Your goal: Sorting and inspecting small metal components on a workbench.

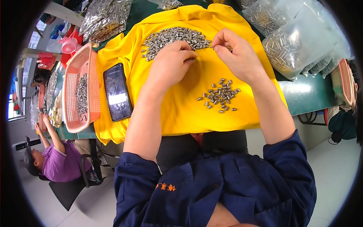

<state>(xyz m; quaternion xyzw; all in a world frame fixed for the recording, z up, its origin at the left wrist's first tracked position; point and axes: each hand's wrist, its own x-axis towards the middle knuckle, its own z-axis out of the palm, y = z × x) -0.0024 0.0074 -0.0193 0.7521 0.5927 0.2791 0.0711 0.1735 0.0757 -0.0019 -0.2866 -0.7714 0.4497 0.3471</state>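
A large pile of small silvery metal cylinders (pixel 177 34) lies on a yellow cloth (pixel 166 117). My left hand (pixel 170 64) rests at the near edge of that pile, its fingers curled and closed. Whatever is between its fingertips is hidden. To the right of the pile, my right hand (pixel 240 58) has its thumb and index finger pinched together; what they pinch is too small to make out. Below and between the hands sits a smaller, looser group of the same metal cylinders (pixel 221 94).
A black phone (pixel 118 92) lies on the cloth at left, beside a pink basket (pixel 67 94) holding metal parts. Bags of metal parts (pixel 283 49) stand at the right and a bag (pixel 104 19) at the far left. A person in purple (pixel 64 160) sits at left.
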